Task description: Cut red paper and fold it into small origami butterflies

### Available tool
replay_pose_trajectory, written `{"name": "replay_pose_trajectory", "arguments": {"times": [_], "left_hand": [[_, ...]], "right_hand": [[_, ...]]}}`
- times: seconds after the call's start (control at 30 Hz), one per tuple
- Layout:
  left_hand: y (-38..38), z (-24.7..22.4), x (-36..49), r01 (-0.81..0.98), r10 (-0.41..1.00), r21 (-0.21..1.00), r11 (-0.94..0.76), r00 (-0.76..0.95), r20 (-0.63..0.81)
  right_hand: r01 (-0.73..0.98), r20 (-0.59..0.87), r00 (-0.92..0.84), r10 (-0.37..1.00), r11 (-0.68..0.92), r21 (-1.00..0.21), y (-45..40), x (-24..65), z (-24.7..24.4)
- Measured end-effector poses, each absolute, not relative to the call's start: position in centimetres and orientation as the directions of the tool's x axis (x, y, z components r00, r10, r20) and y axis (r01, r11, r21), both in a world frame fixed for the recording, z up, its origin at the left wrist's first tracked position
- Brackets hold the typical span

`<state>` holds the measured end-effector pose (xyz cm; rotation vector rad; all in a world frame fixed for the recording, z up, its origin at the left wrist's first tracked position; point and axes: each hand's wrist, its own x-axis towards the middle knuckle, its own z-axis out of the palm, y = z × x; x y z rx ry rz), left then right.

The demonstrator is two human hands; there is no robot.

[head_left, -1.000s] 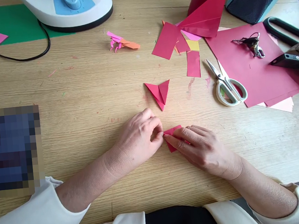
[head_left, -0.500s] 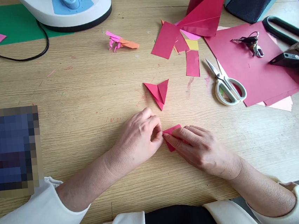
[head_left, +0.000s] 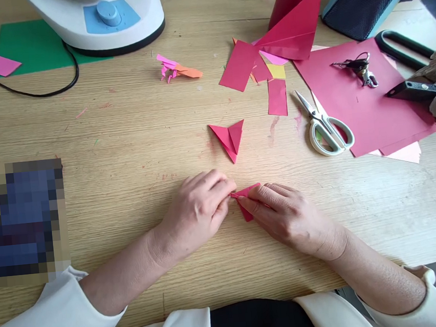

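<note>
A small folded red paper piece (head_left: 247,213) lies between my hands near the middle of the table. My right hand (head_left: 290,213) grips it from the right, fingers pressed together over its upper part. At its pointed left tip, my left hand (head_left: 202,206) has thumb and fingers pinched on the paper. Just beyond, a second folded red piece (head_left: 231,139) with two upper points lies flat, touched by neither hand. Part of the gripped paper is hidden under my right fingers.
White-handled scissors (head_left: 328,129) rest beside red sheets (head_left: 375,117) with keys (head_left: 363,67). Red cut pieces (head_left: 237,66), a pink-and-orange paper figure (head_left: 184,70), a white appliance (head_left: 143,26) and a green sheet (head_left: 25,43) are farther back. A blurred dark object (head_left: 23,218) lies left.
My left fingers have closed onto the paper's left tip, where they were curled beside it. My right hand keeps its grip. The view has shifted slightly.
</note>
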<state>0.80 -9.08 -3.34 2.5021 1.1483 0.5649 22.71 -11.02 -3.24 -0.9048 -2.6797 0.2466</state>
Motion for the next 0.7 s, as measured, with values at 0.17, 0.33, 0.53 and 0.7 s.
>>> {"name": "replay_pose_trajectory", "arguments": {"times": [0.17,0.33,0.53,0.7], "left_hand": [[-10.4,-3.4,-0.2,0.604,0.662,0.272,-0.749,0.688,0.296],[-10.9,-3.7,-0.4,0.606,0.619,0.149,-0.782,0.726,0.298],[-11.0,-3.9,-0.2,0.617,0.631,0.155,-0.771,0.712,0.308],[-10.7,-4.1,-0.2,0.610,0.652,0.234,-0.757,0.685,0.324]], "right_hand": [[0.557,0.236,-0.752,0.615,0.785,-0.272,-11.0,22.9,-3.3],[0.561,0.247,-0.760,0.601,0.799,-0.219,-11.2,23.0,-3.4],[0.562,0.223,-0.784,0.580,0.815,-0.142,-11.3,22.9,-3.4],[0.567,0.210,-0.773,0.599,0.800,-0.197,-11.4,22.9,-3.1]]}}
